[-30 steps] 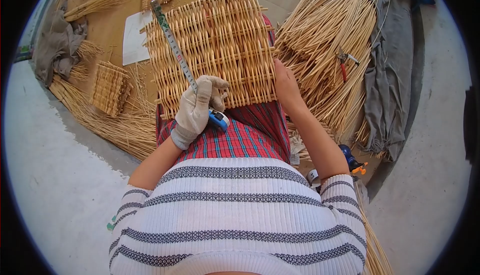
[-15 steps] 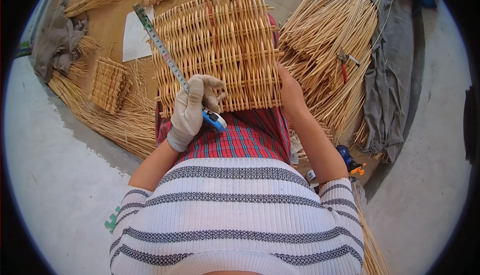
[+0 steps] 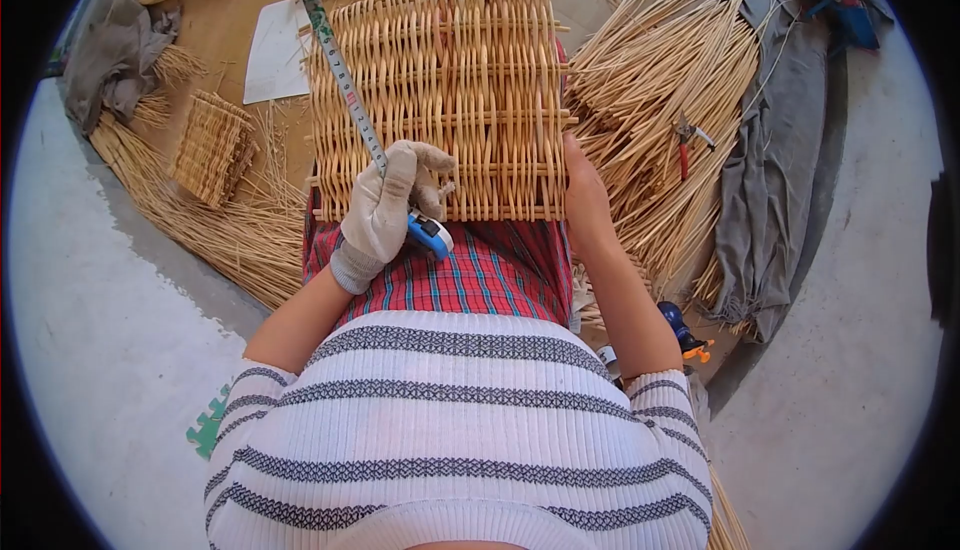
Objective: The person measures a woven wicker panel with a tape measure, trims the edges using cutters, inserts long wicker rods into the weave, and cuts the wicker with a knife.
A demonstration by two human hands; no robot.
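A square woven wicker panel (image 3: 470,100) rests upright-tilted over my lap, on red plaid cloth (image 3: 470,275). My left hand (image 3: 392,200), in a whitish glove, is closed round a blue and white tape measure (image 3: 430,236) at the panel's lower left. The extended tape blade (image 3: 345,80) slants up and left across the panel, its end near the top left corner. My bare right hand (image 3: 588,190) grips the panel's lower right edge; its fingertips are hidden behind the panel.
Loose wicker rods (image 3: 660,100) lie at the right with red-handled pruners (image 3: 684,145) on them, beside grey cloth (image 3: 775,170). At the left are a smaller woven stack (image 3: 213,148), more rods (image 3: 190,240) and white paper (image 3: 272,55).
The panel has straightened and shifted slightly right, with my right hand at its edge. The tape blade swung left across the panel's left side, then back over it.
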